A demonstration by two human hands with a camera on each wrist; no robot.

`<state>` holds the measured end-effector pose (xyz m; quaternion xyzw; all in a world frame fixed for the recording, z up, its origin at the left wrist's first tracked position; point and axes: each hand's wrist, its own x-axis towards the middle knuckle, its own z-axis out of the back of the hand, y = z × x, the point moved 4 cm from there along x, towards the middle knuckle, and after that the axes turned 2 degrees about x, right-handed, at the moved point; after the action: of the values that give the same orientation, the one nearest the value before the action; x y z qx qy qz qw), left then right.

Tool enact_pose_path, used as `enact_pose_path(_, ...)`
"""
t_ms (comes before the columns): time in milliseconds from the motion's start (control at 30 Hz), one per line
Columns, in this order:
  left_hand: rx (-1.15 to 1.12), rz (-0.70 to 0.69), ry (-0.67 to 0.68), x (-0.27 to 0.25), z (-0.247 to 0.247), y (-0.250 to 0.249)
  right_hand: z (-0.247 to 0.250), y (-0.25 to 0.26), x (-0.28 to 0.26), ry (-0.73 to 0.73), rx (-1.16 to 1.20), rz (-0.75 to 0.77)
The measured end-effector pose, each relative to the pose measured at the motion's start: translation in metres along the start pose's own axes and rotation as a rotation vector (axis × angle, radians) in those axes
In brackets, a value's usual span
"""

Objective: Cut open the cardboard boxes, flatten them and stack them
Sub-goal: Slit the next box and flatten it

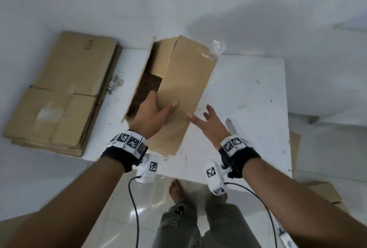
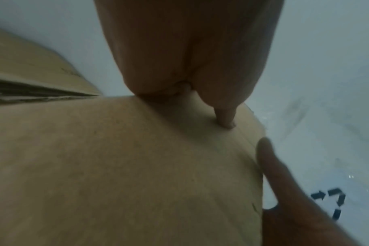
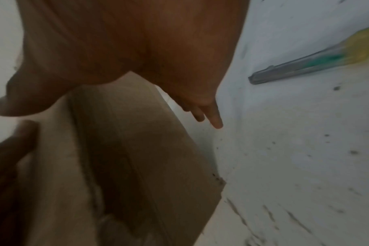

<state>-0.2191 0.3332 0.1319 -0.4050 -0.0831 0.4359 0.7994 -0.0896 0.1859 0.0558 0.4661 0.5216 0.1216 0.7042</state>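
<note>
left hand (image 1: 151, 113) grasping the box (image 1: 184, 80) edge, right hand (image 1: 208, 123) released just beside it, knife (image 3: 318, 63) further right on the counter (image 1: 254, 92)

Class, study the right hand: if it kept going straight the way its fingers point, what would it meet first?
Most likely the cardboard box. The right hand, fingers spread, points up and left toward its near long side; depth is unclear, so it may be slightly above it.
</note>
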Motion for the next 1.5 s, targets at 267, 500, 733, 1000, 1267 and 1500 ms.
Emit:
enact_pose_path(267, -0.385, 0.075, 0.126, 0.035, 0.043, 0.017, -0.037, 0.050, 0.013, 0.034, 0.163, -0.028)
enact_pose_path(500, -0.604, 0.136, 0.247, 0.051, 0.080, 0.057, -0.085, 0.050, 0.038, 0.068, 0.177, -0.027)
enact_pose_path(733, -0.168, 0.054, 0.310, 0.068, 0.119, 0.088, -0.073, 0.115, 0.021, -0.368, -0.256, 0.108)
enact_pose_path(1000, 0.646, -0.061, 0.139, 0.046, 0.114, 0.101, -0.104, 0.160, -0.036, -0.162, -0.263, 0.376)
enact_pose_path(1267, -0.085, -0.102, 0.225, -0.019, 0.079, 0.085, -0.170, 0.122, -0.040, 0.107, -0.325, 0.451)
enact_pose_path(1500, -0.026, -0.010, 0.084, -0.009, 0.092, 0.090, -0.112, 0.129, 0.002, 0.051, -0.637, 0.492)
